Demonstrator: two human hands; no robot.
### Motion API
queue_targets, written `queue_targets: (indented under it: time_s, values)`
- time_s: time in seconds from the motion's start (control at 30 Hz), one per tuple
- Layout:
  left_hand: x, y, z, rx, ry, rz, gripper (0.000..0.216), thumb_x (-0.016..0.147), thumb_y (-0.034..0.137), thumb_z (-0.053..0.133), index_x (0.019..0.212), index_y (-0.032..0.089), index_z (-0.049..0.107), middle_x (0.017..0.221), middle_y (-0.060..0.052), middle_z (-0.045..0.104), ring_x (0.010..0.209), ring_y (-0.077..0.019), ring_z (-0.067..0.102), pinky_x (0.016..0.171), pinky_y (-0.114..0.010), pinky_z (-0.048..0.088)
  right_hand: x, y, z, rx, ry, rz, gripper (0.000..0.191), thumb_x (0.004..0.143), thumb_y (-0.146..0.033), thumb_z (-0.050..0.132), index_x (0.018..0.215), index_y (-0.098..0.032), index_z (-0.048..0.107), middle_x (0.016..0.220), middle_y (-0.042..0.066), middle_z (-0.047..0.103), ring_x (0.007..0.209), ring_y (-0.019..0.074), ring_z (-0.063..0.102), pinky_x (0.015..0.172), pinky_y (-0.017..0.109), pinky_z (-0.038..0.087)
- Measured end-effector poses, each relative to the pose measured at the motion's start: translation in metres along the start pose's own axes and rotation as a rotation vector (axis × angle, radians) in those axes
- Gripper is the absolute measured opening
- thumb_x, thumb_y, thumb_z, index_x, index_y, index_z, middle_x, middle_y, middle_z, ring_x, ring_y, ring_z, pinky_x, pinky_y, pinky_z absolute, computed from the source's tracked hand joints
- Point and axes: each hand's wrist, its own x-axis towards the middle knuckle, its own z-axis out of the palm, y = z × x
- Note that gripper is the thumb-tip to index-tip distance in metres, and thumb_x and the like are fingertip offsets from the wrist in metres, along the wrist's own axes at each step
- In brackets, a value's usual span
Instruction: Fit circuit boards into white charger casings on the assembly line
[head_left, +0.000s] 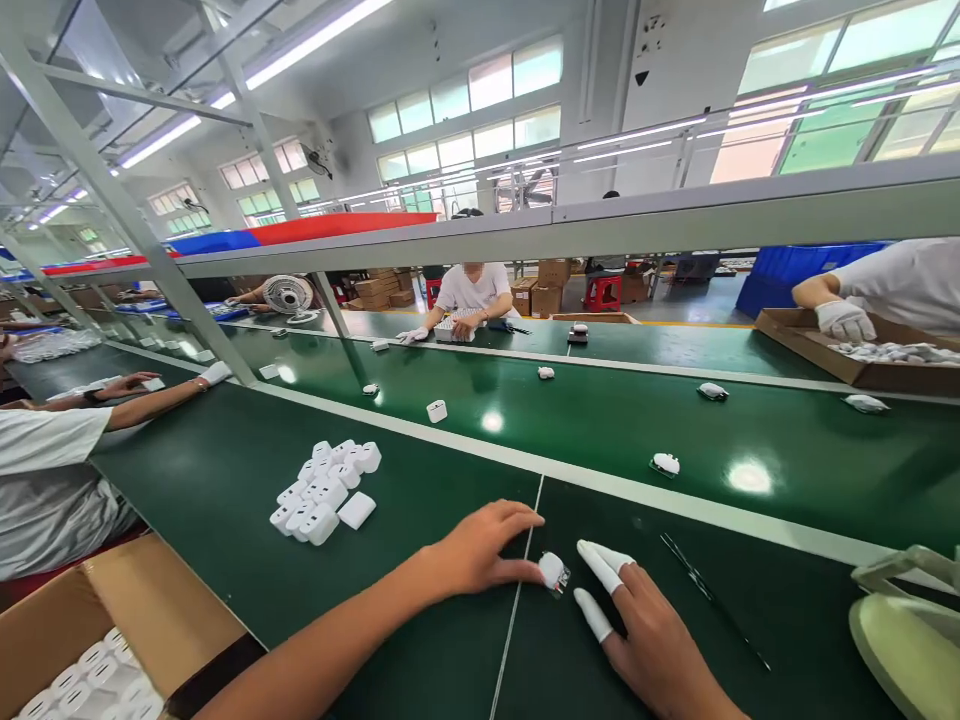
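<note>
On the dark green bench, between my two hands, lies a small white part with a bit of circuitry [553, 572]. The thumb of my left hand [480, 550] is at its left side, perhaps touching; the fingers arch apart above it. My right hand [637, 620], with white finger covers on its fingertips, stands just to the right of the part, thumb and fingers spread and holding nothing. Left of my hands is a pile of white charger-like housings [326, 495], with one housing [357, 511] lying flat beside it. A pair of dark tweezers [712, 598] rests right of my right hand.
Beyond a pale strip, a green conveyor [480, 430] carries several white parts. A cardboard box [165, 610] of housings is at lower left; a pale green object [904, 650] borders the right. Co-workers [476, 290] sit opposite and at both sides. A shelf beam [525, 230] crosses overhead.
</note>
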Motion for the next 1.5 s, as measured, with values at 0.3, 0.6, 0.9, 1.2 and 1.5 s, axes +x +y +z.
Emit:
queue_targets:
  time_s: [0.3,0.6,0.9,1.2,1.5]
  values:
    - [-0.091,-0.067,-0.102,0.732,-0.138,-0.641,0.041,0.094,0.025,0.058,0.131,0.007,0.066,0.121,-0.024,0.073,0.111,-0.0419,0.070,0.097,-0.056,0.054,0.009,-0.028,0.002,0.030,-0.244,0.054,0.040,0.097,-0.010,0.052,0.134,-0.021,0.061,0.109,0.013,0.069,0.102,0.0290,0.067,0.089,0.047,0.062]
    - [-0.099,-0.080,-0.085,0.648,-0.031,-0.569,0.045,0.093,0.021,0.045,0.132,0.014,0.066,0.139,-0.016,0.066,0.129,-0.0347,0.063,0.104,-0.049,0.053,0.014,-0.032,-0.004,0.032,-0.272,0.078,0.032,0.094,-0.011,0.057,0.125,-0.017,0.064,0.111,0.014,0.065,0.099,0.0289,0.063,0.086,0.046,0.061]
    - [-0.123,-0.117,-0.085,0.681,0.098,-0.504,0.038,0.083,0.028,0.049,0.115,0.019,0.069,0.123,-0.014,0.073,0.113,-0.0347,0.069,0.101,-0.048,0.054,0.009,-0.023,-0.005,0.030,-0.375,0.113,0.030,0.091,-0.008,0.059,0.118,-0.017,0.067,0.114,0.013,0.067,0.100,0.0278,0.062,0.093,0.045,0.058]
    - [-0.104,-0.129,-0.090,0.648,0.116,-0.484,0.037,0.078,0.026,0.050,0.108,0.020,0.071,0.105,-0.014,0.078,0.100,-0.0374,0.070,0.094,-0.051,0.054,0.010,-0.024,-0.004,0.001,-0.428,0.050,0.049,0.093,-0.006,0.057,0.140,-0.019,0.055,0.136,0.014,0.063,0.128,0.0310,0.056,0.104,0.044,0.052]
    - [-0.052,-0.070,-0.053,0.304,0.026,-0.363,0.041,0.092,0.039,0.056,0.128,0.021,0.066,0.119,-0.010,0.072,0.105,-0.0292,0.071,0.093,-0.042,0.058,0.013,-0.024,-0.005,0.050,-0.377,0.148,0.023,0.091,-0.010,0.059,0.112,-0.017,0.063,0.100,0.011,0.066,0.088,0.0253,0.060,0.085,0.041,0.055]
